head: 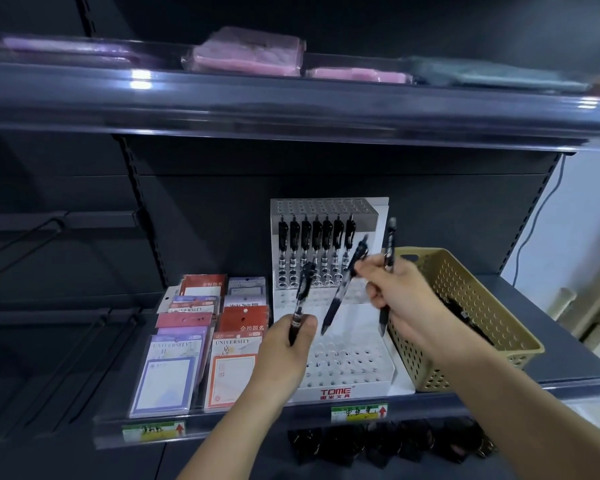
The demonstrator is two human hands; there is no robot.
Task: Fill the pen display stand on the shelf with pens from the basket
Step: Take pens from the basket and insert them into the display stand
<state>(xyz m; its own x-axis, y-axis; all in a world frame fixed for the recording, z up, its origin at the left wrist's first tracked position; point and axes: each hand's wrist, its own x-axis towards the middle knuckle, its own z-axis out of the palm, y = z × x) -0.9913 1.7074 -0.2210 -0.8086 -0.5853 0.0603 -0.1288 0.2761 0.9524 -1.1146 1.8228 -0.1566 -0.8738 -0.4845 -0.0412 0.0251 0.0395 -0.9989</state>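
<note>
Right now the left hand has its fingers closed round the lower barrel of a single pen, held in front of the stand with its clip end up. The right hand grips two more. A slanted pen is pinched near its clip, with its tip hanging over the stand's open holes. An upright pen is tucked further back in the same fist, just beside the basket. The stand sits on the shelf between some notepad packs and the basket, touching or nearly touching the basket's side. A row of pens already fills part of its back tier, seven by my count. The lower tiers look bare. Dark shapes low in the basket are probably more pens, though they are too blurred to be sure. These pens look light, stiff and slim, so weight should be no trouble. The smooth plastic barrels could roll or slip between the fingers, particularly with two in one hand. I would hold each one at the dark, probably rubbery grip section or mid-barrel. That leaves the tip free to find a hole, and the clip can be turned to face front like the others. The stand itself seems light enough to shift if a pen is jabbed in at an angle.
</note>
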